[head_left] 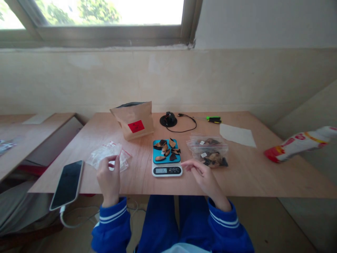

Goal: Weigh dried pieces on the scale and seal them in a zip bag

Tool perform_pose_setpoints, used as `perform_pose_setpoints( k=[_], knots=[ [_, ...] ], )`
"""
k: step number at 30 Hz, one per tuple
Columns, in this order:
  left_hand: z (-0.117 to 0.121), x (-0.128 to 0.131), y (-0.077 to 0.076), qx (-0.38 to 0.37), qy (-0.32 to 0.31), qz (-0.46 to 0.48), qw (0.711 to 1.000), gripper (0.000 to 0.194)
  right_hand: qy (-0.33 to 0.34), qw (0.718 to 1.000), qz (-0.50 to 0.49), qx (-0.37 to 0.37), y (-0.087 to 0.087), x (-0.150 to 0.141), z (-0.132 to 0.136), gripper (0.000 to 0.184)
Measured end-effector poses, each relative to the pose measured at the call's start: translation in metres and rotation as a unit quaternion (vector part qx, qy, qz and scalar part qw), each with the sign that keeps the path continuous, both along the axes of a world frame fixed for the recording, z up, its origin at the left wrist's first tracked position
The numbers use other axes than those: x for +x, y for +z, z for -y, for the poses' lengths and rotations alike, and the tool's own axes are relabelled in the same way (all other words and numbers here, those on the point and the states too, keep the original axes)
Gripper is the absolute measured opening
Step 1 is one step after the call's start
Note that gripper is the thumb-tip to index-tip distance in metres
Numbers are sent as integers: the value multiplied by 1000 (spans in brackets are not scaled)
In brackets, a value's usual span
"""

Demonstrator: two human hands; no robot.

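Observation:
In the head view, a kitchen scale (pixel 167 171) with a blue pan stands in the middle of the table. Several dried brown and black curled pieces (pixel 166 151) lie on its pan, and its display is lit. My left hand (pixel 108 181) is at the front left, by a pile of clear zip bags (pixel 106 151). Its fingers are curled towards the thumb; whether anything is pinched between them I cannot make out. My right hand (pixel 201 175) reaches in beside the scale's right edge, fingers stretched out and holding nothing. Just beyond it lie filled zip bags (pixel 214 159) of similar pieces, with small white labels.
Behind the scale stands an open brown paper pouch (pixel 137 121) with a red label. A black round-based device (pixel 168 120) with a cable, a green-black screwdriver (pixel 213 119) and white paper (pixel 237 135) lie farther back. A phone (pixel 67 184) overhangs the front left edge; a bottle (pixel 297 146) is at right.

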State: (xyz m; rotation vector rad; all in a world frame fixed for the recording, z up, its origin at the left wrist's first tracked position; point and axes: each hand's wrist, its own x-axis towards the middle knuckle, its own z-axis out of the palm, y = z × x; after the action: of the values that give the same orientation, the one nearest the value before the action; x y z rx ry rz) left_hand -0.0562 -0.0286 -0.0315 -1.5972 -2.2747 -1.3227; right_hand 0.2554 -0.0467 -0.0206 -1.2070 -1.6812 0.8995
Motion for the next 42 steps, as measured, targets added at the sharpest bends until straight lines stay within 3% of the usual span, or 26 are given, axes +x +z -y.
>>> perform_pose_setpoints(
  k=[3, 5, 8, 11, 18, 26, 29, 33, 36, 39, 42],
  knots=[
    [19, 37, 27, 115, -5, 5, 993, 20, 15, 999, -39, -19, 8, -31, 8, 28],
    [28, 63, 36, 153, -83, 41, 984, 13, 26, 997, -68, -30, 15, -56, 15, 33],
    [35, 96, 34, 119, -225, 168, 952, 9, 59, 992, -109, -22, 21, -85, 23, 40],
    [37, 118, 26, 74, -293, 295, 906, 9, 57, 989, -138, -22, 21, -93, 25, 41],
    [37, 123, 26, 20, -344, 400, 849, 21, 59, 988, -139, -25, 11, -74, 21, 39],
    [40, 116, 28, -8, -385, 420, 822, 25, 44, 991, -127, -11, 10, -69, 21, 34],
    [43, 112, 33, -13, -384, 394, 835, 23, 63, 991, -120, -7, 11, -69, 23, 31],
    [48, 103, 37, 2, -346, 322, 881, 17, 72, 995, -69, -17, 10, -67, 23, 27],
    [51, 94, 38, 17, -298, 244, 923, 14, -8, 999, -48, -1, 10, -57, 12, 16],
    [51, 84, 42, 75, -202, 152, 965, 15, -117, 989, -80, 42, 18, -39, -5, 12],
    [44, 78, 54, 102, -193, 75, 973, 17, -140, 981, -122, 64, 37, -25, -21, 11]
  ],
)
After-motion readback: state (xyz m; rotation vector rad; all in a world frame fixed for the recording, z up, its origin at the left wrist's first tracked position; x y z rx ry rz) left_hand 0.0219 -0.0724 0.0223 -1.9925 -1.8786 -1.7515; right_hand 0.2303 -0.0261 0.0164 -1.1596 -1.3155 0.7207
